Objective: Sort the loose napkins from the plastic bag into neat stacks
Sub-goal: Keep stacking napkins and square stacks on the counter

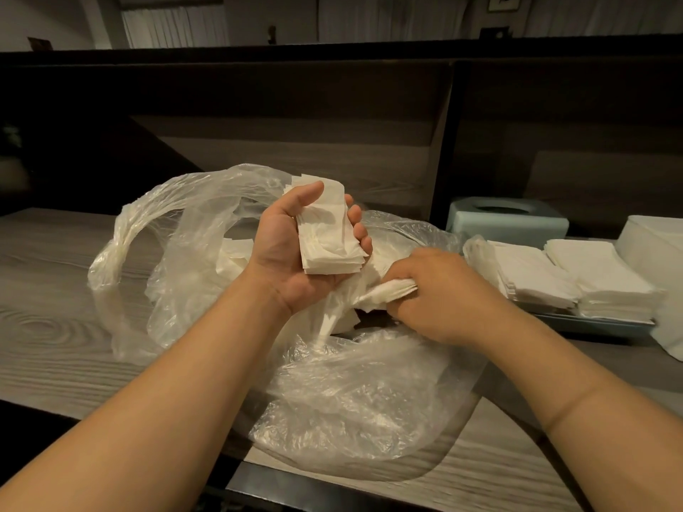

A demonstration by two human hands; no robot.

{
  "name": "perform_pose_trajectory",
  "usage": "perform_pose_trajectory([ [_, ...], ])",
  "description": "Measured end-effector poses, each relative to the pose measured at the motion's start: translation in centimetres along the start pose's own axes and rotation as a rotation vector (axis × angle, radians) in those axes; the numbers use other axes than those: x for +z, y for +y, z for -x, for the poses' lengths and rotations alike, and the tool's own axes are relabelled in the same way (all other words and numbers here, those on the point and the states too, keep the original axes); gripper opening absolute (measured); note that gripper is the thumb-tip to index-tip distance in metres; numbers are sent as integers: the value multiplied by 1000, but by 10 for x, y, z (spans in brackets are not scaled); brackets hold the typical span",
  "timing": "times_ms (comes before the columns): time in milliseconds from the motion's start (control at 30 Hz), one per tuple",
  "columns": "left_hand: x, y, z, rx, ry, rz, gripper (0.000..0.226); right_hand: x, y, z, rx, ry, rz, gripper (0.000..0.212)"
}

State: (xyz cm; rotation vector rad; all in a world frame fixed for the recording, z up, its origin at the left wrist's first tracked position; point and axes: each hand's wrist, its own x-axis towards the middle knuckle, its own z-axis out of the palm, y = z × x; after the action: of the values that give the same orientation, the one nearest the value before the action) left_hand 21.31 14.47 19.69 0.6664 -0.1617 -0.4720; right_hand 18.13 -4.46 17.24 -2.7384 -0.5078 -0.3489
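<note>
Two bare hands work over a crumpled clear plastic bag (354,393) that sprawls across the middle of the grey wood-grain desk (55,290). The left hand (295,249), palm up at the centre of the frame, holds a squared-up bundle of white napkins (327,234), its thumb curled over the top and its fingers (360,230) wrapped round the bundle's right edge. Just to its lower right, the right hand (439,290) reaches into the bag's mouth, knuckles up, and pinches a few bunched loose napkins (388,291); its fingertips are hidden under the hand. More napkins (233,256) lie inside the bag, seen through the plastic left of the left wrist. At the right of the frame, two neat napkin stacks (576,279) sit side by side on a pale blue tray (598,325). Behind them stands a pale blue tissue box (508,219), against the dark partition.
</note>
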Motion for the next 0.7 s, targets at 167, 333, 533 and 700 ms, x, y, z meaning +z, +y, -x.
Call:
perform_pose_trajectory([
  [167, 0, 2, -1, 1, -1, 5, 44, -23, -11, 2, 189, 182, -583, 27],
  [333, 2, 3, -2, 71, 51, 58, 39, -42, -21, 11, 369, 79, -1179, 19],
  [533, -3, 5, -4, 85, 2, 85, 34, -24, -14, 4, 388, -22, -553, 12],
  [700, -2, 5, -4, 95, 0, 99, 36, -15, -6, 2, 313, 52, -263, 60],
])
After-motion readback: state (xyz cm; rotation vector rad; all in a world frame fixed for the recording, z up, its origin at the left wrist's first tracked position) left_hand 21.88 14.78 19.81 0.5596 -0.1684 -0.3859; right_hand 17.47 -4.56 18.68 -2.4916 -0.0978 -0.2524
